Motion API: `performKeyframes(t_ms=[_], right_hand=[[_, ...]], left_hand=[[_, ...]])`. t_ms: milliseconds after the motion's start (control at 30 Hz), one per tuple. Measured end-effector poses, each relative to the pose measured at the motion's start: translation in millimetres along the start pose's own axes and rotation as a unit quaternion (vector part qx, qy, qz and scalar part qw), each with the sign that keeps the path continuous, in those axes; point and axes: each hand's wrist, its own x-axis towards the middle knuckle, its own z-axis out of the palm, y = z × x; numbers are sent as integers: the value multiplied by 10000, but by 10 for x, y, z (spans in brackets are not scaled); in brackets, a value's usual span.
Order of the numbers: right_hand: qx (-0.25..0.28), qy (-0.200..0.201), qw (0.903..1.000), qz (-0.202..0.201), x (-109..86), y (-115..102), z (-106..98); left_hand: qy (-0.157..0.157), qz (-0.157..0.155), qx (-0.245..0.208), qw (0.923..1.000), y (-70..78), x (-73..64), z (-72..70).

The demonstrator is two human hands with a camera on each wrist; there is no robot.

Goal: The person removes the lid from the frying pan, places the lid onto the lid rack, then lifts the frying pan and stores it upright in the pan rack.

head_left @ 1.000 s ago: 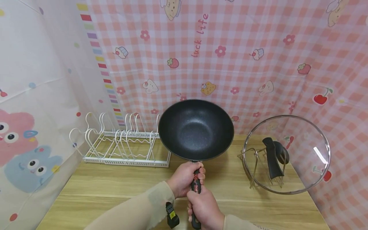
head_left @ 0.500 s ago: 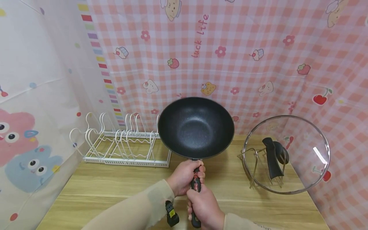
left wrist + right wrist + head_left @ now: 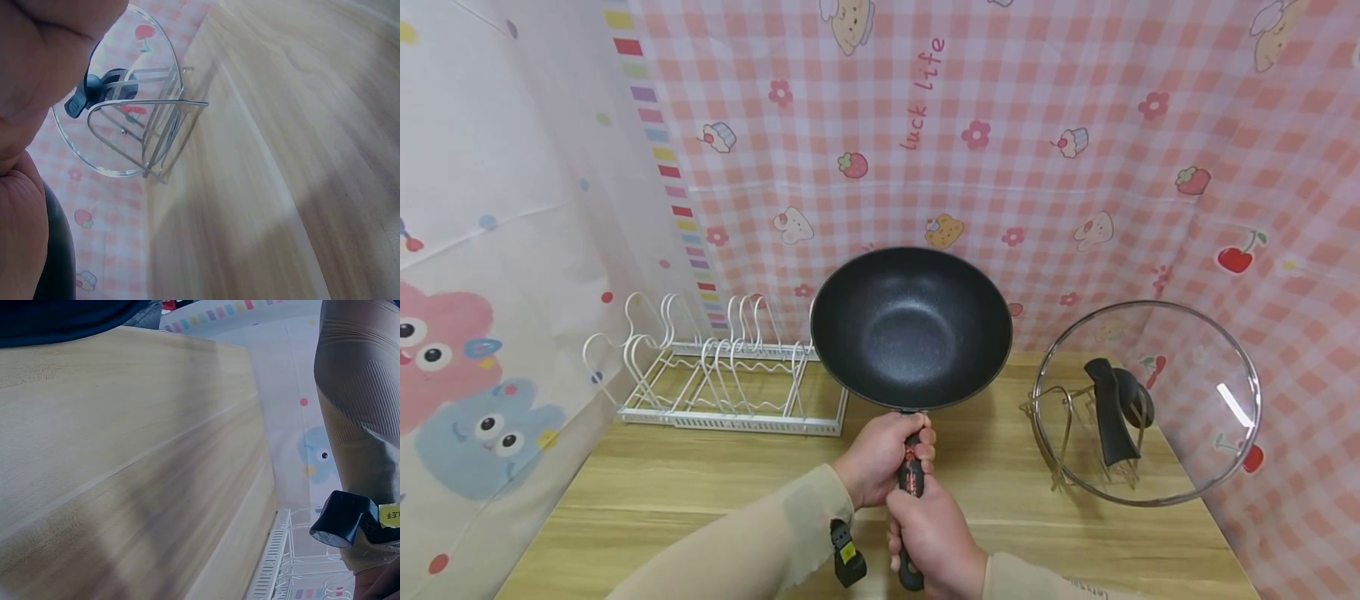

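A black wok [image 3: 913, 333] is held up over the middle of the table, its dark inside facing the head camera. My left hand [image 3: 883, 458] grips the upper part of its black handle [image 3: 912, 479], just below the bowl. Lower on the same handle, my right hand [image 3: 936, 533] wraps round it near the end. In the left wrist view, part of the left hand [image 3: 44, 81] fills the left edge, with a strip of the dark wok [image 3: 57, 250] beside it. The right wrist view shows mostly table and the other sleeve [image 3: 356, 394].
A white wire rack [image 3: 730, 421] stands at the back left, close to the wok's left rim. On the right, a glass lid [image 3: 1210, 467] with a black handle leans in a metal stand [image 3: 1063, 433]. Patterned cloth [image 3: 1037, 100] hangs behind the wooden table [image 3: 700, 492].
The wok has risen slightly and tipped a little more toward the head camera, with both hands still round the handle. The rack and lid have stayed put.
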Motion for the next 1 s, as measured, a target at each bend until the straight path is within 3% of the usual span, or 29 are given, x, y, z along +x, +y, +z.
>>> performKeyframes(t_ms=[1000], right_hand=[[-49,-31,9999,-111,-17,-73,33]], left_hand=[[-24,175,-8,9998,88,-29,30]])
